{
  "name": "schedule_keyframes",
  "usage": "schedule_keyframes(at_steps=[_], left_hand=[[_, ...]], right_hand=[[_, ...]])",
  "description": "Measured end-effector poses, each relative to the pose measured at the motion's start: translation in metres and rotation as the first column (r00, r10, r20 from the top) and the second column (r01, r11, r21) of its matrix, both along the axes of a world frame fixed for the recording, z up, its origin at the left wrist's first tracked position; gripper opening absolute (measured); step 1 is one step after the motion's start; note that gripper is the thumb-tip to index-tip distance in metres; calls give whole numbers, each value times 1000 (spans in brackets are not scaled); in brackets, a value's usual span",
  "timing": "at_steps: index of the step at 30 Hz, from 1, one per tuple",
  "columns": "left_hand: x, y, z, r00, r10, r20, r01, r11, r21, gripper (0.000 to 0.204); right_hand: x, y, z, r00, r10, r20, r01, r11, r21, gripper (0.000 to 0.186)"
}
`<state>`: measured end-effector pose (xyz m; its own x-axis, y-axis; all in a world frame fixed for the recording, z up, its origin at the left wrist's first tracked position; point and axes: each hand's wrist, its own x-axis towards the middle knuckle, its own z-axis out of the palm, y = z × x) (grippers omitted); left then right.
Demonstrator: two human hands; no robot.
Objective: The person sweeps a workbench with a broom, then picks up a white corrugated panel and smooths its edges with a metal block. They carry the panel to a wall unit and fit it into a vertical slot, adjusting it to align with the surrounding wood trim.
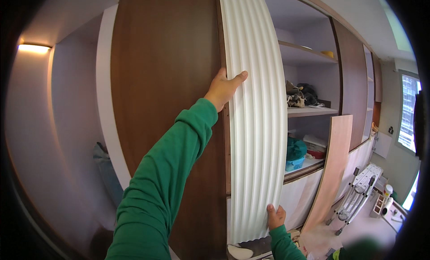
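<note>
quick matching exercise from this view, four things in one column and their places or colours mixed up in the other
1. left hand
2. right hand
3. plank
4. ribbed panel

A. light brown, tilted
B. on the panel's left edge, higher up
C. white, with a hand at each long edge
D. on the panel's right edge, near its lower end

Pairs: 1-B, 2-D, 3-A, 4-C
</note>
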<state>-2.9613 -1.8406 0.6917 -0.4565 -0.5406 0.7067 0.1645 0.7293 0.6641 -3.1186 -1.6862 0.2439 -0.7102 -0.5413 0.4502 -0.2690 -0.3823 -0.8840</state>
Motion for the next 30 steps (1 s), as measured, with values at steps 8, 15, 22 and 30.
schedule_keyframes(at_steps=[8, 15, 22, 30], left_hand=[[14, -104, -11, 925, 243, -292, -379, 545, -748, 67], [18, -139, -19, 814, 446, -371, -526, 298, -796, 57], [14, -127, -24, 787, 437, -435, -568, 240, -787, 61], [2, -138, -35, 720, 558, -412, -532, 64, -844, 66]], right_hand=[[-17, -76, 54, 1000, -28, -9, 28, 999, -44, 57], [-47, -100, 88, 995, -28, -94, 24, 999, -47, 60], [-52, -116, 103, 994, 71, -79, -75, 996, -50, 57], [-78, -159, 97, 985, 110, -129, -129, 980, -151, 38]])
